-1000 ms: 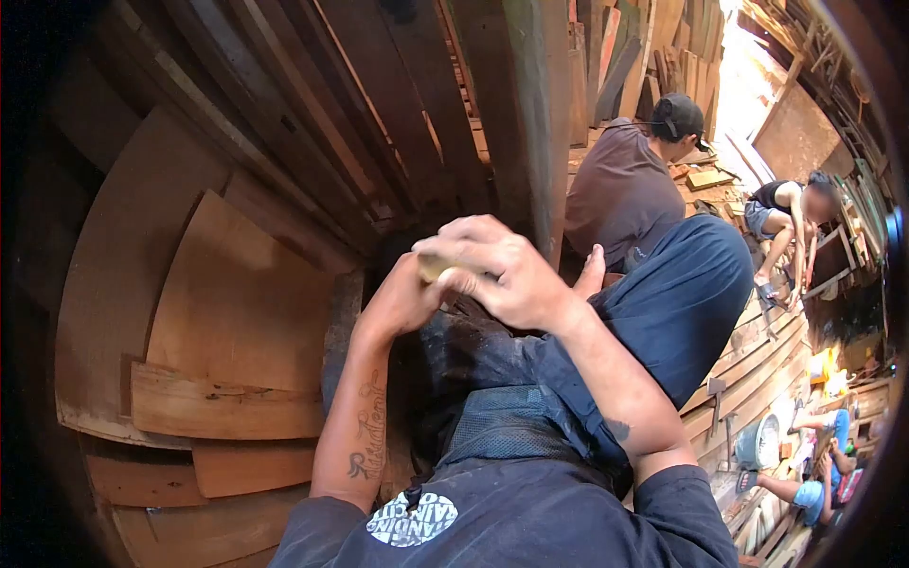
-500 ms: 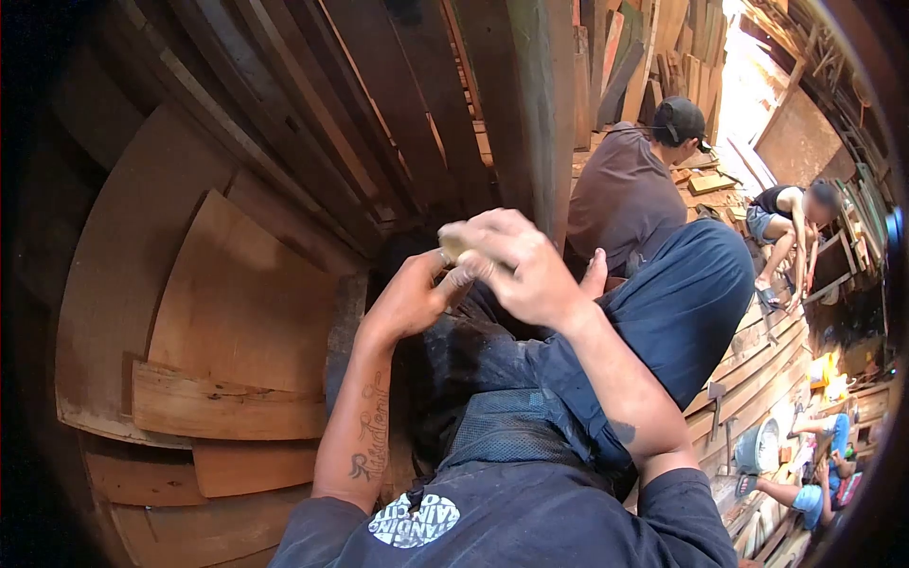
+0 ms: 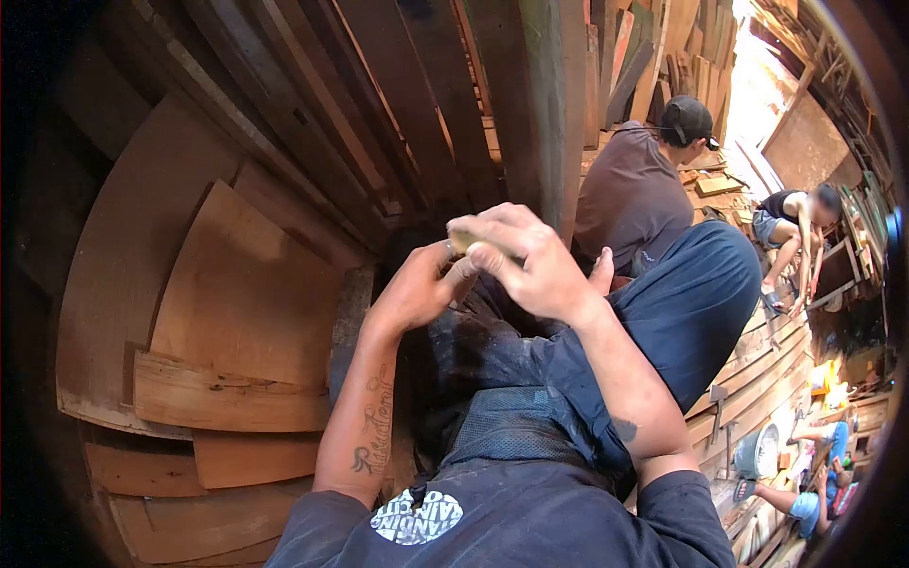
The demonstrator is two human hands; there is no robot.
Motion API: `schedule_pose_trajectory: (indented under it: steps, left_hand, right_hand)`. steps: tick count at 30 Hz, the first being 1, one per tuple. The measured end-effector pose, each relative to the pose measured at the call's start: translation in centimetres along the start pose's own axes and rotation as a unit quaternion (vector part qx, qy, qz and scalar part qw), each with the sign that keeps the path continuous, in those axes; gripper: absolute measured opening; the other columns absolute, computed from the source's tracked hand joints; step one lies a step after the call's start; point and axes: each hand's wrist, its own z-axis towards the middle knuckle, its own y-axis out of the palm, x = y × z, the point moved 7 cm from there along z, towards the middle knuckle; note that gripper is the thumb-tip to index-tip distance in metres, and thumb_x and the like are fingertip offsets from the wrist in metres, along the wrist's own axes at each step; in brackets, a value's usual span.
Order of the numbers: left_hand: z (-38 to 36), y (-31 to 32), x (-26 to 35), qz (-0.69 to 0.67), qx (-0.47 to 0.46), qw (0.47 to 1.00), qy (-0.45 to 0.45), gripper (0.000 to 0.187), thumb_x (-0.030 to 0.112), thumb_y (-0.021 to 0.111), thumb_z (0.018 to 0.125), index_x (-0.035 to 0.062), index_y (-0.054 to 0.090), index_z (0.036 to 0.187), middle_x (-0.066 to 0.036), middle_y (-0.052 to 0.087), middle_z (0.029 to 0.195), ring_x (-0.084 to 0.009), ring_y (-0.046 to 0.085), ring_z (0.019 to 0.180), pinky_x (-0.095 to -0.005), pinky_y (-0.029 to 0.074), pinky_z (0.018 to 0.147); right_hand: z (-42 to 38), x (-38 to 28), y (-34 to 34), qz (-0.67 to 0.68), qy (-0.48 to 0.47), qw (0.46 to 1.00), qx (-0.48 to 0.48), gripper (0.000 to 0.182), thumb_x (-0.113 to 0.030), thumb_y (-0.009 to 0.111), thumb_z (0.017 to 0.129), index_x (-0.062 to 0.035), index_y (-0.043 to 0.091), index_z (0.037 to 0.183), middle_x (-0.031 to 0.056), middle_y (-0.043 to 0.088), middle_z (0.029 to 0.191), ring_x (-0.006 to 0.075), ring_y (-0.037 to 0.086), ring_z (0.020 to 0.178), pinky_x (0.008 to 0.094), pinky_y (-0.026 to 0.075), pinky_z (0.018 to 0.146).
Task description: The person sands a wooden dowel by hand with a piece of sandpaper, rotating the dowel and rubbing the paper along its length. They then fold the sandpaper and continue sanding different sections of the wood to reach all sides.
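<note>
Both hands meet in front of my lap. My right hand curls over a small tan piece, with its thumb bent underneath. What the piece is made of, I cannot make out. Close against it is my left hand, which wears a ring; its thumb and fingers are bent together, and the right hand hides most of whatever lies between them. Below the hands are my dark trousers, dusty at the lap.
Curved wooden sheets lean at the left. Dark upright planks stand ahead. A person in a cap sits close by at the right. Farther right are another crouching person, a hammer and a bucket on the plank floor.
The right hand has shifted slightly over the left, and its fingers look less smeared. Both hands stay together at the tan piece. The whole view has moved a little.
</note>
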Motion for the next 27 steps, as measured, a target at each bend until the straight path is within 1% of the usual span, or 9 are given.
schedule_pose_trajectory:
  steps: [1, 3, 6, 11, 13, 15, 17, 20, 27]
  left_hand:
    - [0.3, 0.2, 0.5, -0.015, -0.012, 1.0, -0.013, 0.033, 0.029, 0.07, 0.113, -0.0039, 0.07, 0.109, -0.007, 0.068, 0.079, -0.0147, 0.06, 0.072, -0.0361, 0.052, 0.07]
    - [0.2, 0.4, 0.8, -0.014, -0.003, 1.0, 0.004, 0.033, 0.03, 0.071, 0.113, -0.0031, 0.071, 0.111, -0.006, 0.067, 0.08, -0.014, 0.058, 0.073, -0.0357, 0.052, 0.07]
    - [-0.3, 0.2, -0.2, 0.014, -0.008, 1.0, -0.004, 0.038, 0.035, 0.07, 0.114, -0.0026, 0.07, 0.109, -0.004, 0.066, 0.08, -0.0136, 0.057, 0.073, -0.0353, 0.051, 0.07]
    - [0.2, 0.5, 0.1, -0.057, -0.022, 0.997, -0.039, 0.035, 0.032, 0.071, 0.113, -0.0023, 0.067, 0.108, -0.004, 0.067, 0.081, -0.0131, 0.058, 0.075, -0.0348, 0.051, 0.07]
    - [0.3, 0.4, -0.5, -0.031, -0.003, 0.999, 0.007, 0.035, 0.032, 0.071, 0.113, -0.0022, 0.068, 0.109, -0.004, 0.067, 0.081, -0.0124, 0.058, 0.076, -0.0347, 0.051, 0.07]
    - [-0.1, 0.0, -0.5, -0.006, 0.027, 0.998, 0.058, 0.036, 0.034, 0.071, 0.113, -0.0022, 0.07, 0.111, -0.004, 0.066, 0.08, -0.0122, 0.058, 0.076, -0.0346, 0.051, 0.07]
    - [-0.3, -0.1, -0.8, -0.005, 0.01, 1.0, 0.024, 0.037, 0.035, 0.069, 0.114, -0.0016, 0.073, 0.117, -0.005, 0.066, 0.079, -0.0127, 0.06, 0.075, -0.0357, 0.052, 0.071]
    - [0.2, 0.3, 0.8, -0.027, -0.011, 0.999, -0.018, 0.035, 0.034, 0.068, 0.114, -0.0015, 0.073, 0.113, -0.005, 0.066, 0.078, -0.0139, 0.06, 0.073, -0.0367, 0.053, 0.07]
    - [-0.4, 0.0, 0.1, -0.007, 0.003, 1.0, 0.014, 0.034, 0.033, 0.068, 0.114, -0.0005, 0.074, 0.117, -0.005, 0.068, 0.082, -0.0136, 0.06, 0.075, -0.036, 0.053, 0.071]
  right_hand:
    - [-0.2, 1.1, -0.4, 0.006, 0.063, 0.998, 0.018, 0.03, -0.022, 0.072, 0.107, -0.0062, 0.081, 0.131, 0.0151, 0.078, 0.11, 0.0366, 0.072, 0.11, 0.048, 0.056, 0.1]
    - [-0.4, 1.1, -0.5, -0.006, 0.076, 0.997, 0.01, 0.031, -0.024, 0.073, 0.107, -0.0064, 0.081, 0.131, 0.0152, 0.077, 0.11, 0.0366, 0.071, 0.109, 0.0478, 0.055, 0.101]
    - [-0.5, -1.3, 1.1, 0.027, -0.017, 0.999, -0.003, 0.031, -0.028, 0.074, 0.107, -0.0072, 0.081, 0.128, 0.013, 0.075, 0.111, 0.0349, 0.069, 0.112, 0.0469, 0.054, 0.103]
    - [-0.6, 0.6, 0.0, -0.007, 0.074, 0.997, -0.035, 0.034, -0.024, 0.073, 0.109, -0.0074, 0.077, 0.138, 0.0166, 0.07, 0.125, 0.0358, 0.068, 0.118, 0.0461, 0.055, 0.107]
    - [-0.9, 0.5, 0.4, 0.006, 0.098, 0.995, -0.033, 0.035, -0.024, 0.073, 0.108, -0.0077, 0.077, 0.139, 0.0168, 0.067, 0.126, 0.0355, 0.068, 0.118, 0.0455, 0.055, 0.107]
    - [-0.9, -0.8, 1.4, 0.041, 0.027, 0.999, -0.002, 0.033, -0.027, 0.078, 0.104, -0.012, 0.08, 0.133, 0.0174, 0.069, 0.118, 0.0385, 0.068, 0.113, 0.0481, 0.055, 0.1]
    - [-0.8, -0.4, 1.3, 0.024, 0.012, 1.0, 0.011, 0.031, -0.027, 0.078, 0.104, -0.0118, 0.082, 0.131, 0.0178, 0.069, 0.117, 0.0386, 0.07, 0.112, 0.0488, 0.057, 0.098]
    - [-0.9, 1.4, -0.7, -0.019, 0.058, 0.995, 0.077, 0.029, -0.026, 0.08, 0.103, -0.0098, 0.083, 0.126, 0.0174, 0.069, 0.115, 0.0378, 0.072, 0.106, 0.0483, 0.059, 0.095]
    - [-0.7, -0.4, 0.7, -0.027, -0.005, 0.999, 0.018, 0.034, -0.027, 0.079, 0.103, -0.0111, 0.08, 0.132, 0.016, 0.069, 0.114, 0.039, 0.07, 0.107, 0.0484, 0.058, 0.094]
